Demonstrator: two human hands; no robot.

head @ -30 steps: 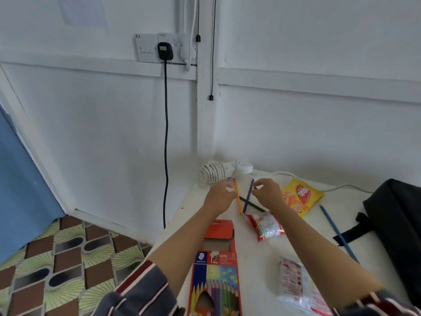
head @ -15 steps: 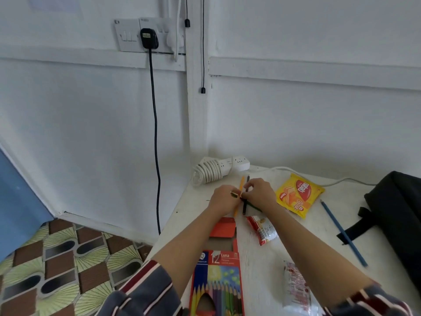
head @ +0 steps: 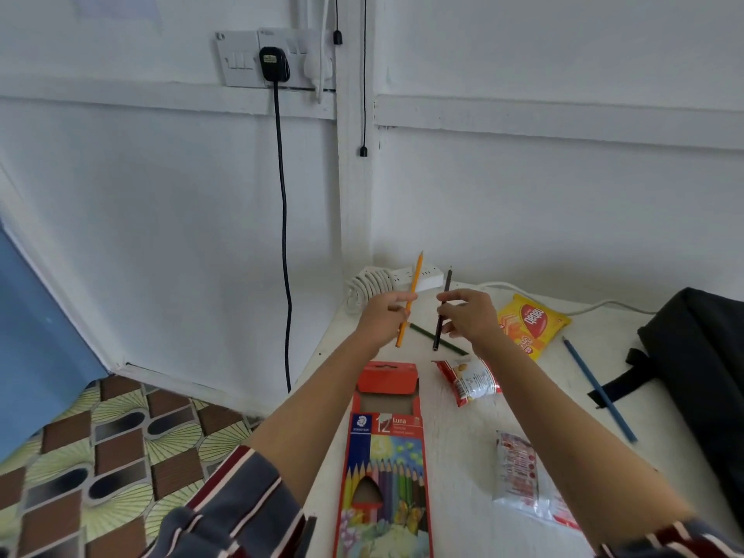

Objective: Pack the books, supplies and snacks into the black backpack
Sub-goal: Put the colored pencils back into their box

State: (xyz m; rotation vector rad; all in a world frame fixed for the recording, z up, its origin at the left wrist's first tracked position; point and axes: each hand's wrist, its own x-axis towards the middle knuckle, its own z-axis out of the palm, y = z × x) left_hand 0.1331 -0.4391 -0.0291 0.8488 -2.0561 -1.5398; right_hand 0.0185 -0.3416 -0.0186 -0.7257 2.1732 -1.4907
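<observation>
So the biggest thing here is the white table (head: 463, 457), shoved into the corner of the room, and the black backpack (head: 700, 356) sits at its right edge with a strap trailing onto the tabletop; can't tell from this angle whether it's zipped or not. Nearest the camera is the coloured pencil box (head: 386, 469), lying flat with its orange top flap open. Snacks are all out on the table too: a clear-and-red packet (head: 527, 485) under the right forearm, a yellow packet (head: 531, 324) further back, and a small red-and-white packet (head: 469, 380) just right of the box flap. A coiled white power strip (head: 378, 283) sits in the far corner. Both hands are up above the table, close together but not touching. The left hand (head: 382, 316) pinches an orange pencil (head: 416, 275), tip pointing up, and the right hand (head: 471, 316) pinches a dark pencil (head: 447, 281) the same way. A blue pencil (head: 600, 390) lies near the backpack strap, and a green pencil (head: 422, 332) lies on the table below the hands.
</observation>
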